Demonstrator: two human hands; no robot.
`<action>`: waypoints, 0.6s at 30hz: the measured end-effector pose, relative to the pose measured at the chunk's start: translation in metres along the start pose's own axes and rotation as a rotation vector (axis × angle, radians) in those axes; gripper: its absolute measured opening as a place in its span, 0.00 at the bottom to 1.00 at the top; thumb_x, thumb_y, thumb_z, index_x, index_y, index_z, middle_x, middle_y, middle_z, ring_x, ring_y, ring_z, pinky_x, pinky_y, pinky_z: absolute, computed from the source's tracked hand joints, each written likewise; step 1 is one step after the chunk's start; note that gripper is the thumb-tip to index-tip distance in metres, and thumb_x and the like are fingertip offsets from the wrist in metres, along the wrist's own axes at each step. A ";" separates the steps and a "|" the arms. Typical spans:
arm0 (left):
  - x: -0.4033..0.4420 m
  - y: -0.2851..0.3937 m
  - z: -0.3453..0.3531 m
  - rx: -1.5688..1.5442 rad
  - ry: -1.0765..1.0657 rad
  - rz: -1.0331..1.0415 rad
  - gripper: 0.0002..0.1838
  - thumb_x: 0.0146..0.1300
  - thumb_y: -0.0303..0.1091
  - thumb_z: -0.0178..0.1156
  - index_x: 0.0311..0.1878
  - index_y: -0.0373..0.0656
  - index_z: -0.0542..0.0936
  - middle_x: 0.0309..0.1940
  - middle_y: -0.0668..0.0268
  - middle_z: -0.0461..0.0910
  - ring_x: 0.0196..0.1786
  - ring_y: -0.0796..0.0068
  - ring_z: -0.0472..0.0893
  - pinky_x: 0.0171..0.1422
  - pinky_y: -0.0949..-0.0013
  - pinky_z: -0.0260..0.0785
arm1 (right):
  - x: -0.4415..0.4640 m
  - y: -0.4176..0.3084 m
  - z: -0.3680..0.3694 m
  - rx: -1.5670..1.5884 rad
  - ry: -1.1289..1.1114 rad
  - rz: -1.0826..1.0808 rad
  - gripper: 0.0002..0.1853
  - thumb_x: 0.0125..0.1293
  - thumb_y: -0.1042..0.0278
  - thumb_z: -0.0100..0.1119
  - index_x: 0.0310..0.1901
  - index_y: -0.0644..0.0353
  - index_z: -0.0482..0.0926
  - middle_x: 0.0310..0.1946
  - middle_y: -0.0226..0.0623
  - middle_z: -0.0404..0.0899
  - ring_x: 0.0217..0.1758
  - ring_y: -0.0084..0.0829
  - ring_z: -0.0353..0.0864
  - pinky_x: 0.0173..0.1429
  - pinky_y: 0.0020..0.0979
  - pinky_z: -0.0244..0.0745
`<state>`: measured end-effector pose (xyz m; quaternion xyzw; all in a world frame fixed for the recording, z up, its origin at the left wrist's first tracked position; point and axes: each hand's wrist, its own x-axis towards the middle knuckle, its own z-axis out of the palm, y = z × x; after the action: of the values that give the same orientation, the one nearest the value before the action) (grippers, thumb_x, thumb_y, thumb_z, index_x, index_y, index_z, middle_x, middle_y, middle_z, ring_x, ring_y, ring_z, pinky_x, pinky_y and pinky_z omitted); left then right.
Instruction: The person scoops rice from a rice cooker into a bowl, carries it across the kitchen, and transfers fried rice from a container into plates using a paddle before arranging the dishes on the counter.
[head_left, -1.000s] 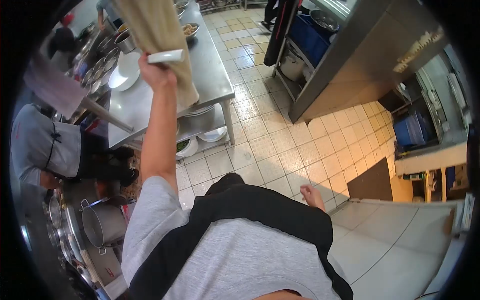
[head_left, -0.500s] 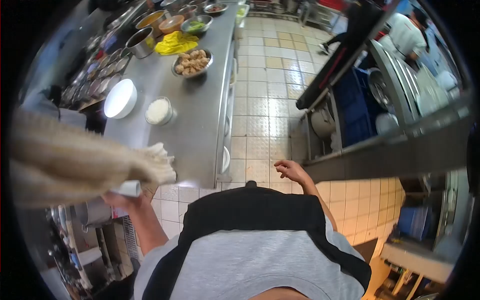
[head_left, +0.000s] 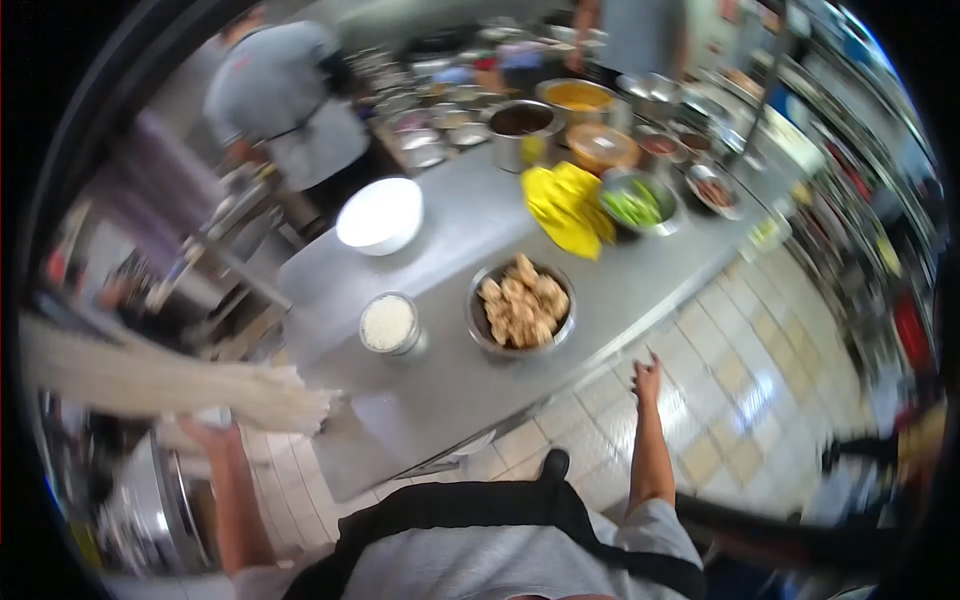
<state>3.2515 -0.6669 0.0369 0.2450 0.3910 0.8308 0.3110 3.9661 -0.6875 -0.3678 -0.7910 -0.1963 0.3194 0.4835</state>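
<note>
My left hand (head_left: 212,432) is at the lower left, closed on the white handle (head_left: 210,415) of a long mop-like thing with a beige cloth cover (head_left: 150,380). The frayed end of the cover lies by the corner of the steel table (head_left: 385,425). My right hand (head_left: 647,378) is over the floor beyond the table's near edge, its fingers apart and holding nothing. Nearest to it on the table stands a metal bowl of brown fried pieces (head_left: 522,305). A clear container of white grains (head_left: 389,323) and a white bowl (head_left: 380,216) stand to the left.
Farther along the table are a yellow cloth (head_left: 568,208), a bowl of green vegetables (head_left: 637,203) and several pots. A person in a grey shirt (head_left: 290,100) bends at the upper left; another stands behind the table. A large metal pot (head_left: 150,510) is at the lower left.
The view has turned toward the table, which now fills the middle. My left hand keeps its hold at the left. My right hand has stretched forward, out to the right of the table.
</note>
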 end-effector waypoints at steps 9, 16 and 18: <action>-0.025 -0.001 0.043 0.127 0.224 0.392 0.17 0.64 0.43 0.45 0.49 0.44 0.74 0.44 0.65 0.80 0.46 0.66 0.79 0.53 0.62 0.72 | 0.241 0.039 0.068 -0.134 -0.132 -0.314 0.30 0.62 0.63 0.55 0.64 0.68 0.63 0.57 0.46 0.71 0.55 0.35 0.71 0.60 0.33 0.65; -0.019 -0.003 0.040 0.116 0.296 0.399 0.18 0.64 0.43 0.42 0.48 0.42 0.75 0.45 0.61 0.79 0.49 0.62 0.78 0.56 0.59 0.69 | 0.209 0.054 0.077 -0.145 -0.203 -0.239 0.29 0.62 0.65 0.55 0.63 0.68 0.63 0.55 0.45 0.72 0.53 0.35 0.72 0.58 0.33 0.66; -0.026 -0.004 0.050 0.105 0.326 0.390 0.19 0.64 0.43 0.42 0.48 0.42 0.74 0.45 0.60 0.79 0.49 0.61 0.78 0.57 0.58 0.68 | 0.185 0.060 0.073 -0.140 -0.258 -0.206 0.29 0.61 0.65 0.55 0.63 0.68 0.63 0.55 0.45 0.72 0.53 0.35 0.72 0.58 0.33 0.67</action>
<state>3.3032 -0.6582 0.0581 0.1945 0.4241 0.8821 0.0648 4.0487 -0.5534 -0.5036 -0.7508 -0.3587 0.3526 0.4280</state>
